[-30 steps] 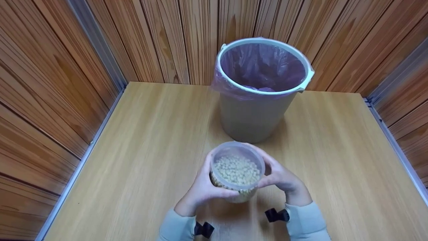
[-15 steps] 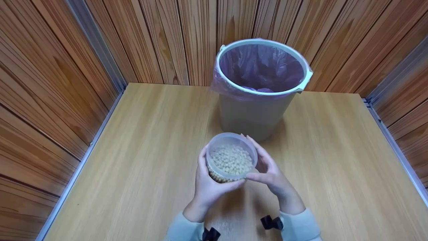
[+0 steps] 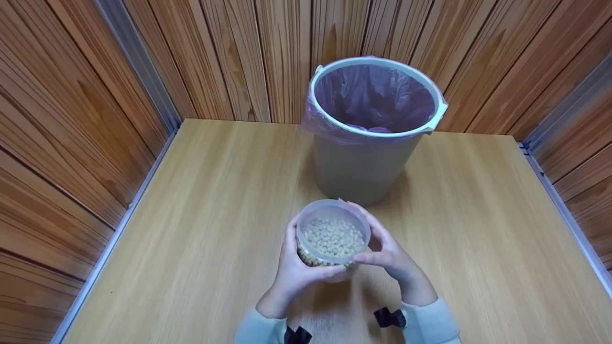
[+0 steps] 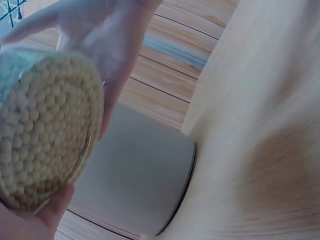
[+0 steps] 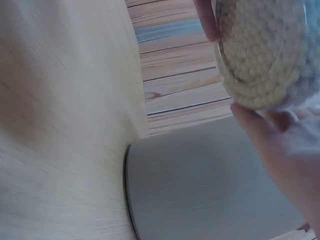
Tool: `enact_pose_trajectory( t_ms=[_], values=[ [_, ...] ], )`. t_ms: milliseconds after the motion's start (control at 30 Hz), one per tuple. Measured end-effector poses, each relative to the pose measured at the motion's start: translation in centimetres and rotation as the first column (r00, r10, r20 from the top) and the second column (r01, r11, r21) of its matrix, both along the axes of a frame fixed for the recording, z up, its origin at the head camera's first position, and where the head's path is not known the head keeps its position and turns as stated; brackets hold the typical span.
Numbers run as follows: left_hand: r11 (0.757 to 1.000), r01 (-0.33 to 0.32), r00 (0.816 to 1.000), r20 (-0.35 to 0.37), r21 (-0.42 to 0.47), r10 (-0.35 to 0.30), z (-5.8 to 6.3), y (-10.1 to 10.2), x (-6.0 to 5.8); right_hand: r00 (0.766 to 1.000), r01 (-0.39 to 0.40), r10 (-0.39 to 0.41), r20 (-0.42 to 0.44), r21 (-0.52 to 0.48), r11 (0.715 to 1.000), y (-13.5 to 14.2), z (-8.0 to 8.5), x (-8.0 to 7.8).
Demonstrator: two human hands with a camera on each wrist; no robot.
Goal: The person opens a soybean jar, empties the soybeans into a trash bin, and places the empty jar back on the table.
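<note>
A clear round plastic tub (image 3: 333, 239) of small pale beads or dried peas is held up off the table in front of the bin. My left hand (image 3: 294, 270) grips its left side, thumb across the near wall. On the right, my right hand (image 3: 394, 258) holds the tub with the thumb at the near rim and fingers round the far side. The tub tilts slightly. Its underside (image 4: 50, 127), packed with the pale balls, shows in the left wrist view, and the same bottom (image 5: 260, 50) appears in the right wrist view.
A grey waste bin (image 3: 363, 165) with a pale rim (image 3: 377, 133) and a purple liner bag (image 3: 377, 95) stands just beyond the hands, against the back wall. Wood-panelled walls with metal edge strips (image 3: 143, 186) enclose the wooden table (image 3: 205, 215) on three sides.
Both hands carried the tub slightly left and away from me, then drew it back a little toward me. Their grip stays on the tub; the bin stands where it was.
</note>
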State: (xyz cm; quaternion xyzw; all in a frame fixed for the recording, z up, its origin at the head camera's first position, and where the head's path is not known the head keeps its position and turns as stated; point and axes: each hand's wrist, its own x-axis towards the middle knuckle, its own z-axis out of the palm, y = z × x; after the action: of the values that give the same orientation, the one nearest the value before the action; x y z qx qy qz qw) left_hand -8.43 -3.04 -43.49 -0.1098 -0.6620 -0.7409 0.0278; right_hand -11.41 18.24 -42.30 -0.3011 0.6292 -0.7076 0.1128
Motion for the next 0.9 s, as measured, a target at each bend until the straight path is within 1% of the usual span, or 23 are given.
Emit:
enact_pose_trajectory(
  t_ms=[100, 167, 233, 300, 367, 433, 500, 567, 600, 667, 767, 833, 900],
  values=[
    [0.998, 0.062, 0.997, 0.050, -0.017, -0.061, 0.1, -0.4, -0.1, 0.998, -0.068, 0.068, 0.005, -0.049, 0.997, 0.3, -0.1, -0.2],
    [0.996, 0.085, 0.994, 0.075, -0.020, -0.084, 0.2, -0.5, -0.1, 0.995, -0.097, 0.098, 0.006, -0.079, 0.992, 0.3, -0.2, -0.3],
    [0.996, 0.080, 0.994, 0.081, -0.026, -0.078, 0.2, -0.4, -0.1, 0.994, -0.109, 0.110, 0.009, -0.110, 0.988, 0.3, -0.3, -0.2],
    [0.999, 0.043, 0.997, 0.067, -0.029, -0.041, 0.1, -0.2, 0.0, 0.996, -0.091, 0.091, -0.005, -0.134, 0.987, 0.0, -0.4, -0.1],
    [0.999, -0.026, 0.999, 0.038, -0.045, 0.028, -0.1, 0.1, 0.0, 0.999, -0.044, 0.039, -0.039, -0.145, 0.988, -0.4, -0.5, 0.0],
    [0.992, -0.113, 0.993, 0.019, -0.063, 0.114, -0.4, 0.5, 0.2, 0.995, 0.029, -0.041, -0.088, -0.135, 0.990, -1.0, -0.8, 0.1],
    [0.976, -0.194, 0.980, 0.025, -0.094, 0.197, -0.8, 0.8, 0.4, 0.984, 0.125, -0.134, -0.118, -0.077, 0.989, -1.7, -1.0, 0.4],
    [0.961, -0.252, 0.966, 0.036, -0.118, 0.257, -1.1, 1.1, 0.5, 0.968, 0.221, -0.219, -0.121, 0.000, 0.975, -2.3, -1.2, 0.7],
    [0.954, -0.271, 0.960, 0.044, -0.132, 0.278, -1.2, 1.2, 0.6, 0.961, 0.261, -0.255, -0.108, 0.046, 0.964, -2.6, -1.2, 0.9],
    [0.941, -0.298, 0.951, 0.038, -0.162, 0.308, -1.4, 1.3, 0.7, 0.945, 0.325, -0.318, -0.072, 0.128, 0.937, -3.1, -1.3, 1.2],
    [0.930, -0.314, 0.947, 0.004, -0.193, 0.321, -1.6, 1.5, 0.6, 0.924, 0.380, -0.382, -0.031, 0.200, 0.903, -3.5, -1.1, 1.4],
    [0.927, -0.313, 0.948, -0.017, -0.207, 0.317, -1.7, 1.5, 0.6, 0.914, 0.402, -0.405, -0.032, 0.221, 0.889, -3.6, -0.9, 1.5],
    [0.930, -0.302, 0.952, -0.026, -0.210, 0.304, -1.6, 1.4, 0.7, 0.908, 0.416, -0.416, -0.051, 0.231, 0.879, -3.5, -0.8, 1.5]
  ],
)
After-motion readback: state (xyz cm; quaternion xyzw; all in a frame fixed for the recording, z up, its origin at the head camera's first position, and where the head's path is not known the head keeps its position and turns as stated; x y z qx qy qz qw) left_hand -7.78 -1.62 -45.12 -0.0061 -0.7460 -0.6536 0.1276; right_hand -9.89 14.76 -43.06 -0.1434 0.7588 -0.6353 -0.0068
